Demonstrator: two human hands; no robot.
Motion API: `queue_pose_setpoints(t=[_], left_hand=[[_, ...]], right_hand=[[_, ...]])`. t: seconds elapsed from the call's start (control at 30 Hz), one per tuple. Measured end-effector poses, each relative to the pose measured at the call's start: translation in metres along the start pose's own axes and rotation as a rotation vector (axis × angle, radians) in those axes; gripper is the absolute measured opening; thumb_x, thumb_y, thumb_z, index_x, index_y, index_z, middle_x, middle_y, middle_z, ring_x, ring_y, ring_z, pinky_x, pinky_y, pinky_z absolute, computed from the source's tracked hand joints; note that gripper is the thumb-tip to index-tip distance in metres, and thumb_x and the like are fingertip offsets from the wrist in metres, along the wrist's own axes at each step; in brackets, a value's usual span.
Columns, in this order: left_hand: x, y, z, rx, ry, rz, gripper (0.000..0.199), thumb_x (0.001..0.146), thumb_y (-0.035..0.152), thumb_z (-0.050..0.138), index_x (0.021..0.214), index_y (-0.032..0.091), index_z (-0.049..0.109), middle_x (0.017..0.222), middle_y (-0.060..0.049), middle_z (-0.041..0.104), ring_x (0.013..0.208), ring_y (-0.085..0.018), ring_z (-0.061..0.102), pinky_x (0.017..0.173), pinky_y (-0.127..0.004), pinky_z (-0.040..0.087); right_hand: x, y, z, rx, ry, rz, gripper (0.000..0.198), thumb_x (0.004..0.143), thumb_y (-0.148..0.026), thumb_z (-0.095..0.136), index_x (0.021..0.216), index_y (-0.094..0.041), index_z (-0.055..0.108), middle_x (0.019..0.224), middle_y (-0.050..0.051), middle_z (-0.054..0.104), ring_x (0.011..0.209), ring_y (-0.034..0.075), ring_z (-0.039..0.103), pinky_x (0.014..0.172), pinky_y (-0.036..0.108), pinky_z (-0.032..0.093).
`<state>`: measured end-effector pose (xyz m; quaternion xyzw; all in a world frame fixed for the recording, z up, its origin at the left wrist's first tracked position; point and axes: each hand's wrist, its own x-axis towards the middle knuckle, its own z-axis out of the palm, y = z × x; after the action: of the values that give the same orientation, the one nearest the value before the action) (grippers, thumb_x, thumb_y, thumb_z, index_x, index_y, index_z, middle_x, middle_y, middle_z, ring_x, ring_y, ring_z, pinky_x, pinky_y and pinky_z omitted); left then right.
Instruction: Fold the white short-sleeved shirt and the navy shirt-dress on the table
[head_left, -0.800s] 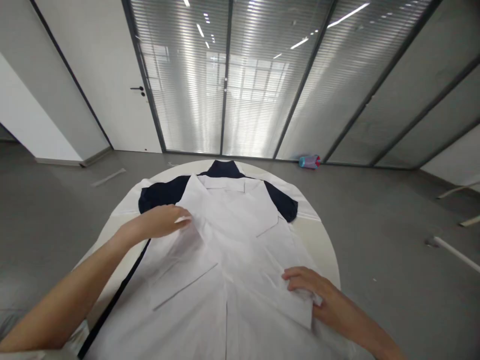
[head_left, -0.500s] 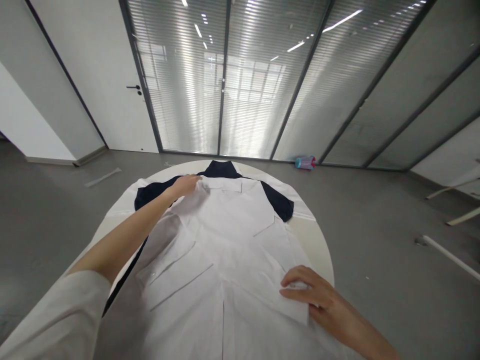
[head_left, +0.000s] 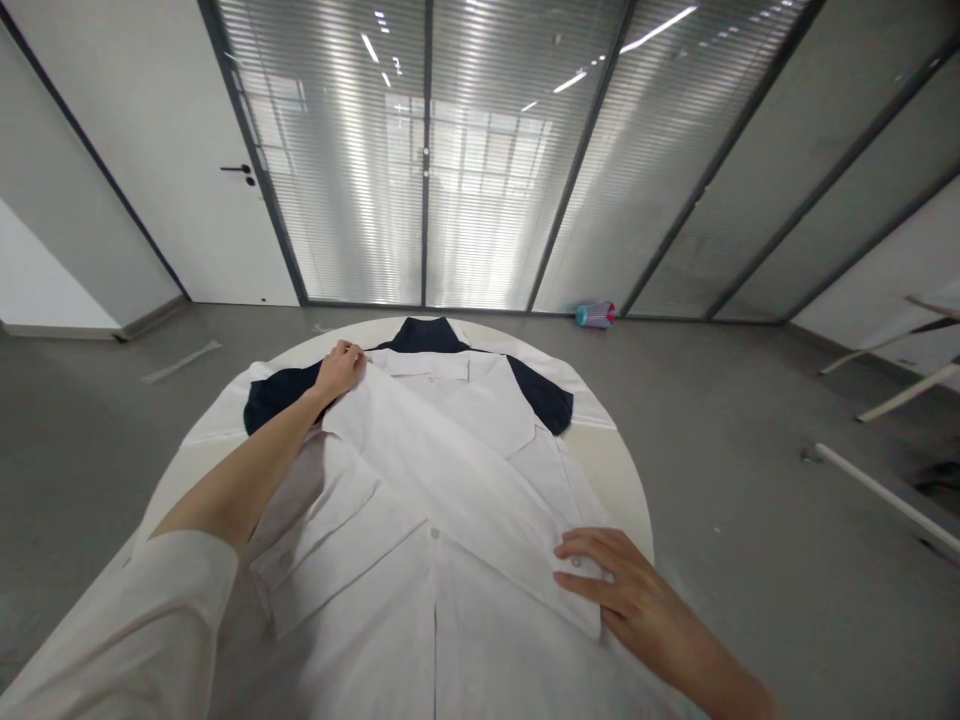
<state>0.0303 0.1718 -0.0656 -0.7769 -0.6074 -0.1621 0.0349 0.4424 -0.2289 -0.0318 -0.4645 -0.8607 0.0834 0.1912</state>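
Note:
A white button-up shirt (head_left: 480, 620) lies spread over the table, its collar end away from me. Near the shirt's upper left shoulder is my left hand (head_left: 341, 370), its fingers closed on the edge of the white cloth. From there a long band of fabric, apparently a sleeve (head_left: 450, 470), runs slantwise down to the lower right. My right hand (head_left: 611, 575) rests on the lower end of that band, fingers apart, with a small button showing between them; its thumb is hidden. Beneath the shirt lies a dark navy garment (head_left: 427, 336), showing at the collar and both shoulders.
The round cream table (head_left: 626, 480) has more white cloth (head_left: 225, 405) near its far edge. Beyond stand a glass partition (head_left: 487, 200) and a white door (head_left: 187, 150). A blue and red package (head_left: 596, 315) sits on the floor. Furniture legs (head_left: 885, 500) show at right.
The cloth between my hands has become a smooth slanting band across the shirt. My left hand has turned at the shoulder; my right hand stays at the lower right. The view has shifted slightly.

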Motion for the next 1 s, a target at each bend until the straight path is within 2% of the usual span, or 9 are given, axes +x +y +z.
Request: queue_pose_setpoints(t=[0.1, 0.2, 0.33, 0.47, 0.57, 0.67, 0.73, 0.83, 1.0], left_hand=[[-0.003, 0.006, -0.010, -0.004, 0.006, 0.038, 0.039, 0.093, 0.027, 0.048, 0.129, 0.017, 0.056, 0.135, -0.016, 0.047, 0.119, -0.031, 0.053, 0.099, -0.042, 0.045], [-0.019, 0.020, -0.019, -0.015, 0.021, 0.139, 0.038, 0.094, 0.033, 0.048, 0.128, 0.020, 0.060, 0.139, -0.014, 0.048, 0.127, -0.032, 0.050, 0.105, -0.046, 0.042], [-0.053, 0.032, -0.013, -0.022, -0.067, 0.284, 0.048, 0.098, 0.050, 0.043, 0.136, 0.024, 0.058, 0.151, -0.011, 0.044, 0.145, -0.034, 0.031, 0.117, -0.051, 0.028], [-0.073, 0.023, 0.003, 0.051, -0.221, 0.220, 0.064, 0.098, 0.057, 0.036, 0.152, 0.022, 0.040, 0.161, -0.015, 0.031, 0.149, -0.037, 0.023, 0.119, -0.054, 0.021], [-0.074, 0.016, 0.008, 0.083, -0.273, 0.203, 0.067, 0.099, 0.059, 0.031, 0.155, 0.022, 0.034, 0.162, -0.015, 0.026, 0.150, -0.036, 0.022, 0.119, -0.052, 0.019], [-0.071, 0.019, 0.002, 0.100, -0.268, 0.219, 0.067, 0.099, 0.058, 0.033, 0.155, 0.021, 0.036, 0.162, -0.016, 0.027, 0.150, -0.037, 0.023, 0.118, -0.055, 0.019], [-0.072, 0.031, -0.007, 0.115, -0.224, 0.248, 0.066, 0.098, 0.058, 0.038, 0.151, 0.021, 0.041, 0.161, -0.016, 0.029, 0.149, -0.040, 0.022, 0.117, -0.062, 0.016], [-0.083, 0.063, -0.021, 0.070, -0.182, 0.359, 0.065, 0.097, 0.058, 0.041, 0.150, 0.021, 0.043, 0.162, -0.014, 0.029, 0.150, -0.039, 0.020, 0.117, -0.065, 0.014], [-0.117, 0.111, -0.026, -0.099, -0.246, 0.550, 0.062, 0.099, 0.059, 0.034, 0.153, 0.028, 0.039, 0.163, -0.007, 0.029, 0.151, -0.032, 0.021, 0.121, -0.058, 0.016]], right_hand=[[-0.003, 0.002, 0.010, -0.015, -0.081, 0.071, 0.065, 0.072, 0.008, 0.043, 0.112, -0.033, 0.074, 0.125, 0.005, 0.065, 0.125, 0.021, 0.056, 0.104, 0.042, 0.049], [-0.004, 0.001, 0.014, 0.017, -0.087, 0.098, 0.065, 0.069, 0.008, 0.044, 0.113, -0.030, 0.074, 0.128, 0.006, 0.064, 0.127, 0.022, 0.054, 0.106, 0.042, 0.048], [-0.001, -0.003, 0.011, 0.017, -0.096, 0.099, 0.060, 0.071, 0.004, 0.048, 0.113, -0.029, 0.074, 0.128, 0.007, 0.064, 0.126, 0.023, 0.055, 0.105, 0.043, 0.048], [-0.006, -0.008, 0.005, 0.009, -0.121, 0.102, 0.052, 0.078, -0.003, 0.055, 0.119, -0.030, 0.071, 0.134, 0.008, 0.061, 0.130, 0.024, 0.052, 0.108, 0.044, 0.046], [-0.016, -0.010, -0.005, 0.048, -0.153, 0.068, 0.043, 0.084, -0.020, 0.065, 0.127, -0.027, 0.066, 0.142, 0.011, 0.055, 0.137, 0.026, 0.046, 0.114, 0.047, 0.039], [-0.013, -0.009, -0.016, 0.078, -0.162, 0.026, 0.025, 0.089, -0.035, 0.067, 0.113, -0.029, 0.070, 0.138, 0.008, 0.058, 0.138, 0.025, 0.046, 0.119, 0.052, 0.030], [0.006, -0.011, -0.019, 0.076, -0.101, 0.033, 0.020, 0.094, -0.039, 0.062, 0.109, -0.028, 0.071, 0.136, 0.007, 0.060, 0.138, 0.024, 0.046, 0.119, 0.050, 0.031], [0.063, -0.015, -0.012, 0.045, -0.010, 0.042, 0.033, 0.101, -0.041, 0.049, 0.124, -0.025, 0.066, 0.141, 0.010, 0.056, 0.140, 0.023, 0.043, 0.116, 0.047, 0.036], [0.157, -0.013, 0.036, -0.097, -0.081, 0.031, 0.064, 0.101, -0.058, 0.035, 0.148, -0.017, 0.047, 0.158, 0.015, 0.037, 0.149, 0.030, 0.028, 0.119, 0.051, 0.031]])
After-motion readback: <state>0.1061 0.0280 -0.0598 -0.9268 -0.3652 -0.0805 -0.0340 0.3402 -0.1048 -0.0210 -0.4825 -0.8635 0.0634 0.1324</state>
